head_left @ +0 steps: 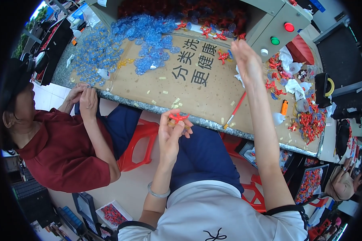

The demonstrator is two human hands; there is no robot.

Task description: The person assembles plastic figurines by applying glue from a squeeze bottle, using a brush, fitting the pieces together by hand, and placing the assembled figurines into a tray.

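Note:
My left hand (169,134) is at the table's near edge, above my lap. Its fingers are closed on a small red starfish-shaped plastic piece (178,117), and something yellowish shows beneath it among the fingers. My right arm reaches far over the table, where my right hand (246,60) has its fingers stretched out with nothing visible in them. Just beyond its fingertips is a red piece by the machine's opening, and to its left lies another red starfish-shaped piece (223,57). More red starfish pieces (206,31) lie along the opening.
Clear blue pieces (147,44) are heaped at the far left. A paintbrush (235,110), an orange lighter (284,107) and a red pile (311,124) lie to the right. The grey machine (275,30) stands behind. A co-worker (64,140) sits at the left.

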